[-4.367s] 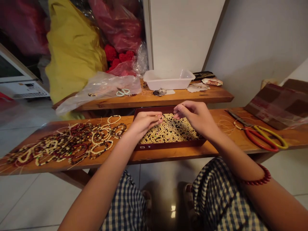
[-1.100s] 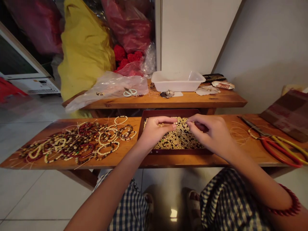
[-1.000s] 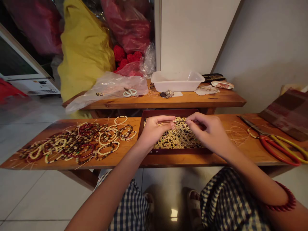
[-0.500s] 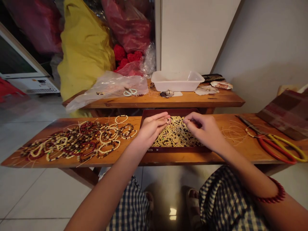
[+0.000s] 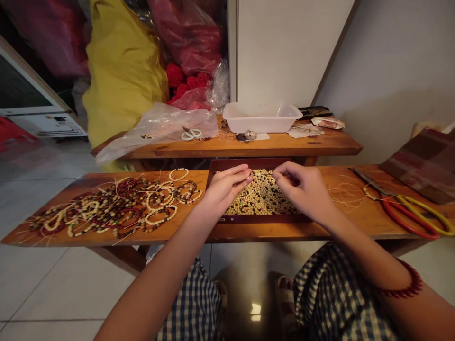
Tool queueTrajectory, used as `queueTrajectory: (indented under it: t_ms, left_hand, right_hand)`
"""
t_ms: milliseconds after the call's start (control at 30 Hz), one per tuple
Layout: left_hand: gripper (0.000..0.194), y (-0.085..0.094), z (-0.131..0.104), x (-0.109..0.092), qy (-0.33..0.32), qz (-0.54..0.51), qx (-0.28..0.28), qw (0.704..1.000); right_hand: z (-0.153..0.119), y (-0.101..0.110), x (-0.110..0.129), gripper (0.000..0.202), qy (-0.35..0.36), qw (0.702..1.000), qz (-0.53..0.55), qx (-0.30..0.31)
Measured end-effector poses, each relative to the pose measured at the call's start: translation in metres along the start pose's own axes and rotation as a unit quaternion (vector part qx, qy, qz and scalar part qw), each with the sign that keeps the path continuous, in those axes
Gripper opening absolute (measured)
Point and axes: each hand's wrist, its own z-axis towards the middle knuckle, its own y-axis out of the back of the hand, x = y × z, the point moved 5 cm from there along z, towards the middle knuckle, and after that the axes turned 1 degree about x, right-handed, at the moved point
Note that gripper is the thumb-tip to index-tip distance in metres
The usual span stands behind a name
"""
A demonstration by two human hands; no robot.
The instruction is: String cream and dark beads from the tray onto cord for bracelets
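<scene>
Work at the bead tray, read L to R. Well L of the L hand (image 5: 227, 184): heap of beaded bracelets (image 5: 106, 208), brown, red & cream, on the wooden bench (image 5: 192, 225).

L hand: over the L end of the shallow dark-red tray (image 5: 263, 219). Change vs. approx. 1 s ago: pinch loosens, fingers lie straighter & tips sit farther from the R hand (image 5: 298, 184); little differs over the last half-sec. Dark speck at the tips; can't tell if a bead is gripped.

B/w & below the hands: beads (image 5: 261, 194), mostly cream, some black, loose in the tray. W/ the gap wider, more of them show b/w the fingertips. Meaning (judged): hands no longer meet nearly tip to tip, but fine fingertip handling is prob. unfinished.

R hand: over the R part of the tray; thumb & index remain pinched tog.; can't tell what, if anything, is b/w them. Red bead bracelet (image 5: 414, 286) on that forearm.

Just R of the R hand: loose coil of thread (image 5: 346, 195); farther R, lg. shears (image 5: 384, 198) w/ one red, one yellow handle; then a cardboard box (image 5: 423, 163).
</scene>
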Motion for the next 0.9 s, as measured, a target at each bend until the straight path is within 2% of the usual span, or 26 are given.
queueTrajectory:
  t_ms: [267, 900]
  left_hand:
    - [0.020, -0.0016, -0.0016, 0.0008, 0.010, -0.003, -0.004, 1.000]
    - [0.021, -0.0019, -0.0004, 0.0006, -0.016, 0.024, 0.035, 0.999]
  right_hand:
    - [-0.0002, 0.0003, 0.0014, 0.016, 0.004, 1.000, 0.006, -0.001]
    - [-0.0012, 0.0022, 0.0025, 0.015, 0.015, 1.000, -0.005, -0.010]
